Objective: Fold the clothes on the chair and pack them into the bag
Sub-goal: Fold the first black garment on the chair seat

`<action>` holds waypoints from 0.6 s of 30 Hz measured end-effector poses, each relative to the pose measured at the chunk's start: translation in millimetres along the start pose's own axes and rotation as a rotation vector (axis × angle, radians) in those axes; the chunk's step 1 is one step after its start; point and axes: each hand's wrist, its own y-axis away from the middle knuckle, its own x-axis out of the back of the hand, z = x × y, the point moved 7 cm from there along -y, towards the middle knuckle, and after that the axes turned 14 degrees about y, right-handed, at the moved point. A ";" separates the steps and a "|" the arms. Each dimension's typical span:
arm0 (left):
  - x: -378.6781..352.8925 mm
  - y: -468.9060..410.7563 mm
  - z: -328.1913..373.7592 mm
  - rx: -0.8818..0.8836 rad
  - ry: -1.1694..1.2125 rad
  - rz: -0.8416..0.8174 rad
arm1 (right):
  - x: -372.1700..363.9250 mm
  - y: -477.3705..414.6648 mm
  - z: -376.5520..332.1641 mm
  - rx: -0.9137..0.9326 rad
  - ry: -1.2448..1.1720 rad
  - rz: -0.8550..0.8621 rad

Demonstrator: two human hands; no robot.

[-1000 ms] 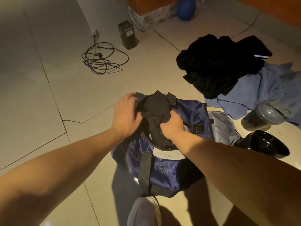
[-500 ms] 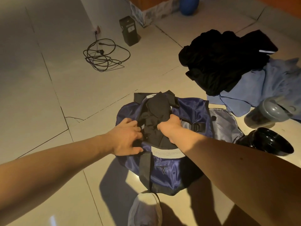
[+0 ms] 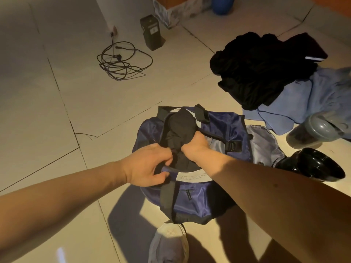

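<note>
A dark blue bag [image 3: 218,194] with black straps stands open on the tiled floor. A folded black garment [image 3: 181,130] sits in its mouth. My right hand [image 3: 194,147] grips the garment from above, its fingers buried in the cloth. My left hand [image 3: 148,166] pinches the bag's near rim beside the garment. A heap of black clothes [image 3: 262,71] lies on blue clothes [image 3: 311,99] at the upper right; what holds them up is hidden.
A grey tumbler [image 3: 313,131] and a black bowl-like object [image 3: 315,166] lie right of the bag. A coiled cable [image 3: 123,61] and a dark box [image 3: 152,33] sit further back. A white shoe [image 3: 169,243] is below the bag.
My left hand slid from the far side of the bag's opening down to its near rim. The garment sank deeper into the bag under my right hand.
</note>
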 end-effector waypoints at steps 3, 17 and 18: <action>-11.0 -0.9 4.7 -0.060 -0.116 -0.016 | -9.9 4.6 0.1 -0.049 -0.019 -0.118; -30.6 14.7 -16.1 0.085 -0.527 -0.123 | 10.7 8.1 42.0 0.049 0.728 -0.106; -32.5 15.0 -18.2 0.106 -0.556 -0.151 | 9.6 7.4 43.6 0.046 0.705 -0.120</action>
